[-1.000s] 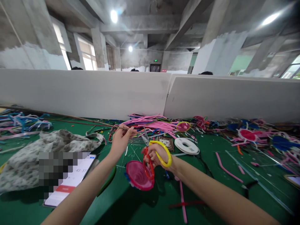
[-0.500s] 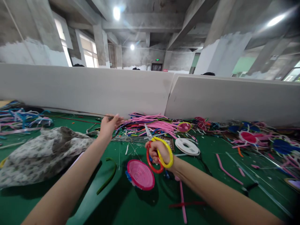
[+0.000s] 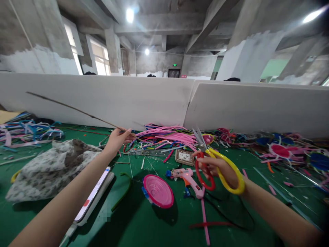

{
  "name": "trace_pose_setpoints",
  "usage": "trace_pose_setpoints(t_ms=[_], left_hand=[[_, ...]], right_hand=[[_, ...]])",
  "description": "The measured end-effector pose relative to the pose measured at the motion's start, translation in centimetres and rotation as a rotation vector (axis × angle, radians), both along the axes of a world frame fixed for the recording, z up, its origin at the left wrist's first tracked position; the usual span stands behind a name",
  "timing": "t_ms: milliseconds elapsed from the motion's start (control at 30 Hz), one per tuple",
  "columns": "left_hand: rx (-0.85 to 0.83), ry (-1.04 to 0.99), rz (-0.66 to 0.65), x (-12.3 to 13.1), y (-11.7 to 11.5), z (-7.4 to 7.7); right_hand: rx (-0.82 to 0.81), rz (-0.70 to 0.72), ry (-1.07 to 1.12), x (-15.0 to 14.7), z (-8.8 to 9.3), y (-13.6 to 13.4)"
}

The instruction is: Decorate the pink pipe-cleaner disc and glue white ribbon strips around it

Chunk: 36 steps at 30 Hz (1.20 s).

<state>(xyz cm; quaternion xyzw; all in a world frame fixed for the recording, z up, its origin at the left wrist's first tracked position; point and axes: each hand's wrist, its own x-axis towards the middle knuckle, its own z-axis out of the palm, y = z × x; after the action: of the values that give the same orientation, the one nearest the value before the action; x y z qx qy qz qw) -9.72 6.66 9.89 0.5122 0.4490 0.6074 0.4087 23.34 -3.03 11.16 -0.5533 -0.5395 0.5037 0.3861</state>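
My left hand [image 3: 117, 140] is closed on a thin brown stick [image 3: 77, 110], which slants up to the left in front of the white partition. The stick's near end points toward the pile of pink fuzzy craft stems [image 3: 171, 135]. On the right, my right hand [image 3: 221, 168] grips scissors [image 3: 203, 146] with one red and one yellow handle loop; their blades point up and stand slightly apart. Below the scissors lies a pink glue gun [image 3: 189, 177] with an orange trigger. A round pink coiled dish [image 3: 158, 191] with blue bits on its side rests between my forearms.
A phone [image 3: 93, 197] on a white block lies beside my left forearm, next to a patterned cloth bundle [image 3: 53, 175]. A curved green stem [image 3: 124, 193] and a small framed piece [image 3: 184, 157] lie on the green table. Coloured craft pieces [image 3: 280, 151] crowd the right.
The stick has swung up from near the table to a slant. My right hand moved right with the scissors, uncovering the glue gun and hiding the white spool. The phone has come into view.
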Motion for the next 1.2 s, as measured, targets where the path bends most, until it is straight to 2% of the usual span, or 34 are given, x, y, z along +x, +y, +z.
trace_pose_setpoints(t_ms=[100,200,300,433,600,733,833,1033,1200], left_hand=[[-0.037,0.117,-0.086,0.4,-0.1,-0.8],[-0.034,0.225,-0.168,1.7,-0.5,-1.6],[-0.017,0.304,-0.251,3.3,-1.1,-1.7],[0.011,0.377,-0.327,5.2,-2.1,-0.9],[0.065,0.468,-0.297,6.6,-3.2,-1.0],[0.119,0.537,-0.249,8.1,-4.5,-1.8],[0.159,0.587,-0.261,9.3,-5.1,-2.3],[0.251,0.673,-0.243,10.3,-4.7,-3.1],[0.337,0.790,-0.220,10.4,-4.5,-3.4]], right_hand=[[0.108,-0.065,-0.305,2.5,-1.3,-2.1],[0.079,-0.045,-0.430,4.0,-3.0,-4.1],[0.094,-0.013,-0.537,4.2,-4.1,-5.3],[0.155,-0.025,-0.682,2.8,-4.1,-5.2],[0.140,0.017,-0.599,-0.2,-4.0,-3.8],[0.133,0.122,-0.512,-2.8,-4.9,-2.3],[0.113,0.139,-0.447,-4.2,-5.4,-1.5],[0.037,0.140,-0.452,-5.3,-5.5,-0.6],[-0.020,0.063,-0.419,-5.5,-5.4,-0.4]])
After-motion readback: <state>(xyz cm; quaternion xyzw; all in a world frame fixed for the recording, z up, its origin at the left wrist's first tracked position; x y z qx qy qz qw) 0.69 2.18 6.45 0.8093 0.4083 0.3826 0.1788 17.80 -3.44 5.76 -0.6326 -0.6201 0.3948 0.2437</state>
